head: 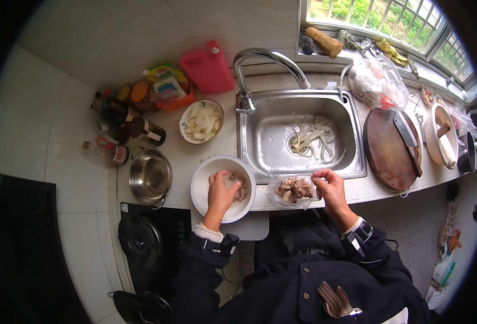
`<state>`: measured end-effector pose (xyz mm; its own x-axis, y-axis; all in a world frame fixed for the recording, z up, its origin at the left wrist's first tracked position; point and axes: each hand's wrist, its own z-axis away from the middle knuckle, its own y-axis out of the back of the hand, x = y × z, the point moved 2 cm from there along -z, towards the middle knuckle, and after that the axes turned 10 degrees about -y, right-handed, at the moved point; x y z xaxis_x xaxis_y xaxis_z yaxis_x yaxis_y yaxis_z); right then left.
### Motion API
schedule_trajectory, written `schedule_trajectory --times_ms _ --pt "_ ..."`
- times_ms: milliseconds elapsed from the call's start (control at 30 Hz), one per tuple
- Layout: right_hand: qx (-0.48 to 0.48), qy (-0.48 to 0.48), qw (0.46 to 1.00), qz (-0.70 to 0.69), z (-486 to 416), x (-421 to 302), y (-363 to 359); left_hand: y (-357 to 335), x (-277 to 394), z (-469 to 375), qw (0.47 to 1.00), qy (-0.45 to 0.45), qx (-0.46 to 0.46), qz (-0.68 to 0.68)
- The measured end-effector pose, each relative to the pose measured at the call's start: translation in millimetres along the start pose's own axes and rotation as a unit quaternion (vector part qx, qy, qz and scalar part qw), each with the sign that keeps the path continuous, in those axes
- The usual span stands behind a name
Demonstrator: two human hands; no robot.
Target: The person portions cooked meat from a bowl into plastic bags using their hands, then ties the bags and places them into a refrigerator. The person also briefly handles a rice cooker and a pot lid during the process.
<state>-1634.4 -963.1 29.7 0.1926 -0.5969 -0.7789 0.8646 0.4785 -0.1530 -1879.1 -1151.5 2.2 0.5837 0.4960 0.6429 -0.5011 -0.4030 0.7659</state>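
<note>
Inside the rim of a white basin (200,182) is my left hand (221,194), its fingers apart over pieces of meat (241,189) in the bottom. Whether a fingertip touches a piece cannot be told. To the right, at the counter's front edge, a clear plastic bag (278,200) lies spread open with a heap of chopped meat (294,188) on it. The thumb and fingers of my right hand (330,188) pinch the right edge of this bag.
Behind the bag, a steel sink (262,141) holds pale peelings (317,135). A cleaver (406,133) lies on a round chopping board (386,154) at the right. A bowl of pale slices (202,122), a steel pot (150,176), bottles (147,130) and a black cooktop (177,243) are at the left.
</note>
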Motion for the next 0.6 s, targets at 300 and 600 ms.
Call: schedule_trajectory --times_ms 300,600 --pt "-0.005 -0.001 1.0 0.019 -0.3 -2.4 0.3 -62.1 -43.2 7.1 0.979 -0.057 -0.079 -0.18" --pt "0.005 -0.015 1.0 0.013 0.2 -3.9 -3.7 -57.8 -82.3 4.4 0.992 0.063 -0.012 0.108"
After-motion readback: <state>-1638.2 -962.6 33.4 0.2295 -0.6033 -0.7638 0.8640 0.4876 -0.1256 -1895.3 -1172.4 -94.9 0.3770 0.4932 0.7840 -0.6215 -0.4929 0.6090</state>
